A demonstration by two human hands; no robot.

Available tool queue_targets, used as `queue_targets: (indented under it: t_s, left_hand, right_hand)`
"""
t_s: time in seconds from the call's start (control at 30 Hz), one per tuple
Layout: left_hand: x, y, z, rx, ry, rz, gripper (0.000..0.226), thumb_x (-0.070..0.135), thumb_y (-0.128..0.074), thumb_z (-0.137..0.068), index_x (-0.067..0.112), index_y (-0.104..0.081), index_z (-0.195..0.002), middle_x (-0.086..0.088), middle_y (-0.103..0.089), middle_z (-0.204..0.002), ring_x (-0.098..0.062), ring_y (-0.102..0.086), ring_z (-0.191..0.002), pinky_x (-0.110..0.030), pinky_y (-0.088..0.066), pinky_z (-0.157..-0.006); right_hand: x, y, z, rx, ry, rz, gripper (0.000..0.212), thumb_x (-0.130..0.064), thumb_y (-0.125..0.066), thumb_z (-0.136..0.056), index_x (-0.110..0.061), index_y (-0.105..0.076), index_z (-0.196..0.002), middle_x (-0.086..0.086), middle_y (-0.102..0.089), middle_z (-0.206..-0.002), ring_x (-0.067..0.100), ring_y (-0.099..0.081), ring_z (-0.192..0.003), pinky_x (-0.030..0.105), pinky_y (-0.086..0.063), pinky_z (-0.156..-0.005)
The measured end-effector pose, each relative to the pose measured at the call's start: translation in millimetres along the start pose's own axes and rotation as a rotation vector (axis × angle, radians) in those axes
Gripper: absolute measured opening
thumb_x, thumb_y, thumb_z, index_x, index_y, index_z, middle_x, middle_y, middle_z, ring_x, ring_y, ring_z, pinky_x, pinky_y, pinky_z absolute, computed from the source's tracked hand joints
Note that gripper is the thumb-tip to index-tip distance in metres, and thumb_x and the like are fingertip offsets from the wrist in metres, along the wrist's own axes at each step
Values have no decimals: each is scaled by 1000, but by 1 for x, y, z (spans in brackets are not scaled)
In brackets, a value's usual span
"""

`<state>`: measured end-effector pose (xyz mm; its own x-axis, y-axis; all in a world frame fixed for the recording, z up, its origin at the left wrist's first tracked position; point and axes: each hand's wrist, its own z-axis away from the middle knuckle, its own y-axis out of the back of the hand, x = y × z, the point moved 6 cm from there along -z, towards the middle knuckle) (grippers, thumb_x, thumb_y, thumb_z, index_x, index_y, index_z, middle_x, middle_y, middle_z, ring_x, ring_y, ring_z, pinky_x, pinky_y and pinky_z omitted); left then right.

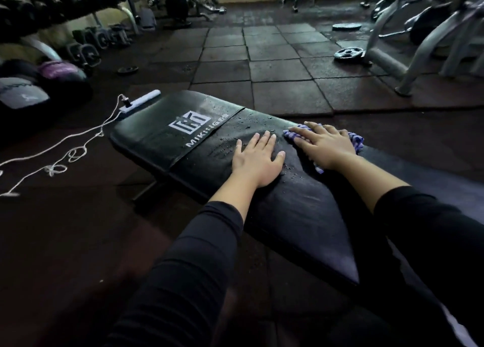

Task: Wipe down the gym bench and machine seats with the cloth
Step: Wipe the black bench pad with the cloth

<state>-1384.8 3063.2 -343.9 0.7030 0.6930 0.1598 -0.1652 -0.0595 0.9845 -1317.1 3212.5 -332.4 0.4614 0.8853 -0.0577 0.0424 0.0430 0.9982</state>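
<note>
While the droplets sit beaded on the pad, here is how the step reads.

Right hand: the right hand [326, 143] lies flat on the cloth [355, 139], fingers nearly straight and spread, pressing it onto the pad, not bunching it.

Left hand: the left hand [258, 158] is flat and bare on the bench [162, 142], fingers extended, holding nothing, just beside the right at its 9 o'clock; it looks like a brace.

Cloth: purple check, at the far-side edge of the pad, mostly covered by the palm, a corner peeking out at 5 o'clock.

Technique: my call is to keep the palm spread for even pressure and sweep toward 10 o'clock, through the water droplets [264, 120] and on over the white logo [189, 123]; overlap the passes, and lift the bracing hand clear so no strip is missed.

Surface: dark vinyl, wet and streaked around the hands, dull nearer the camera.

Room: rubber floor tiles [275, 69] at 12 o'clock, a dumbbell rack [65, 3] at 10, a weight plate [349, 54] and machine frames at 2, a white cord [78, 137] trailing off at 9.

Progress: early, I judge; machine seats not yet reached.
</note>
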Motion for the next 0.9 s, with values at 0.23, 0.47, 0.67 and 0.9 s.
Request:
queue_targets:
  t_s: [0.23,0.47,0.67,0.9]
  left_hand:
    - [-21,8,-26,-15,-183,-4,65,63,-16,-97,34,-6,-155,10,3,-162,-8,6,-148,-50,9,-118]
    - [-34,11,-48,-63,-296,-33,70,74,-13,-91,43,-2,-152,10,7,-162,-10,9,-148,-55,10,-116]
    - [-42,14,-55,-73,-338,-26,71,79,-13,-87,49,-2,-150,11,8,-162,-8,11,-148,-53,11,-117]
    - [-41,12,-54,-42,-322,-17,71,79,-14,-86,49,-4,-150,12,7,-162,-8,10,-148,-52,11,-117]
  right_hand:
    - [1,0,1,43,-55,-48,43,-58,-29,-96,-61,-23,-138,-21,-19,-156,12,-20,-143,36,-16,-110]
    - [-1,2,3,39,-100,-88,65,-81,-7,-73,-64,-23,-135,-21,-22,-155,12,-22,-144,39,-19,-114]
    - [-2,2,-1,45,-85,-42,54,-78,-5,-78,-71,-16,-130,-21,-22,-156,13,-24,-143,41,-22,-112]
    - [1,0,-3,73,-54,-17,57,-76,-3,-78,-68,-12,-133,-19,-21,-156,12,-23,-143,38,-22,-108]
